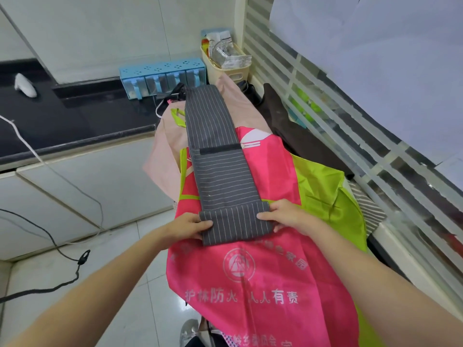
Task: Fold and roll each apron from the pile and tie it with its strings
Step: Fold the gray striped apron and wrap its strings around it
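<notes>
A grey pinstriped apron (215, 156) lies folded into a long narrow strip running from near to far on top of a pile of other aprons. Its near end is turned over into a first flat fold (235, 225), the stripes there running upright while the stretch just beyond shows them crosswise. The left hand (190, 225) pinches the left edge of that fold, thumb on top and fingers tucked beneath. The right hand (285, 214) pinches the right edge the same way, thumb lying on the cloth and fingers curled round the side.

Under the strip lies a bright pink apron (250, 284) with white printed characters and a round emblem, hanging over the near edge of the surface. A lime green apron (323, 186) spreads out to the right, and a pale pink one (162, 156) shows on the left and far side. Dark cloth (288, 126) lies along the right.

At the far end stand a blue spice box (162, 78) and a cream basket (226, 68) stuffed with packets. Cables (62, 246) trail across the tiled floor on the left.
</notes>
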Action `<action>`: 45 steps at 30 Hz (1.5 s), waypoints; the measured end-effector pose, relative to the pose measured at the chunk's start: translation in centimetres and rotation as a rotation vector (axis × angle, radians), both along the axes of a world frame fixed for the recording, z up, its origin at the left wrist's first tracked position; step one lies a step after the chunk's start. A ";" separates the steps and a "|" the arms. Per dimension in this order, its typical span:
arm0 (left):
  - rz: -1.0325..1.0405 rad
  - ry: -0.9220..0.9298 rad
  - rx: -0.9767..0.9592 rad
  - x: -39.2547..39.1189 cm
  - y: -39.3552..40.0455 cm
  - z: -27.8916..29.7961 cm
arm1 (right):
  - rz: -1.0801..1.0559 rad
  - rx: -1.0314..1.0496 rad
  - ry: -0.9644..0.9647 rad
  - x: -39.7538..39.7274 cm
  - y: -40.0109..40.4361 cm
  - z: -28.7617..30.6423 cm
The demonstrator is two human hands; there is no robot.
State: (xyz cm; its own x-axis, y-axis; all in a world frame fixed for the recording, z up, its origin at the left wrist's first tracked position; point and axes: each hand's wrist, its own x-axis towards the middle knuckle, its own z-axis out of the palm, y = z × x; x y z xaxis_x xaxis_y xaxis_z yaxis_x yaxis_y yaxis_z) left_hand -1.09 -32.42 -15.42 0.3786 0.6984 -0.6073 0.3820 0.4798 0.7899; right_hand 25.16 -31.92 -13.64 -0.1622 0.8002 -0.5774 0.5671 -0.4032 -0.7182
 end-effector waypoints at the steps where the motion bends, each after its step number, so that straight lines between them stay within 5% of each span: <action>1: 0.036 -0.008 -0.031 -0.4 0.0 -0.4 | -0.022 0.012 -0.025 -0.3 -0.1 -0.4; 6: 0.026 0.075 -0.128 -0.8 -0.7 -0.8 | 0.176 0.210 -0.483 -2.4 -0.6 -2.2; 10: -0.069 0.253 -0.083 -0.9 -0.6 0.1 | 0.166 0.258 -0.596 -3.8 -1.0 -2.8; 13: -0.294 0.837 0.596 -0.6 -1.0 1.1 | 0.136 0.229 -0.603 -3.9 -1.1 -3.1; 16: -0.352 0.703 1.351 0.3 -1.6 0.4 | 0.100 0.201 -0.577 -3.5 -1.2 -3.4; 18: -0.531 0.635 1.600 1.0 -1.5 -0.9 | 0.072 0.177 -0.560 -3.4 -1.3 -3.4; 22: -0.660 0.797 1.459 1.8 -1.6 -2.5 | 0.080 0.335 -0.675 -3.1 -1.9 -2.5; 26: -0.661 0.794 1.502 1.1 -1.1 -3.4 | 0.548 0.839 -0.688 -1.6 -3.0 -1.8; 30: -0.710 0.753 1.434 0.6 -0.9 -3.2 | 0.803 0.711 -0.763 -1.5 -4.1 -3.0; 35: -0.821 0.696 1.254 -0.5 -0.9 -2.8 | 0.725 0.450 -0.712 -2.7 -3.1 -3.1; 39: -0.753 0.583 0.926 -0.6 -0.8 -2.0 | 0.380 0.395 -0.453 -2.6 -0.9 -2.4; 45: -0.078 0.351 0.702 -1.2 0.9 -0.7 | -0.044 0.206 -0.145 -1.9 1.3 -1.6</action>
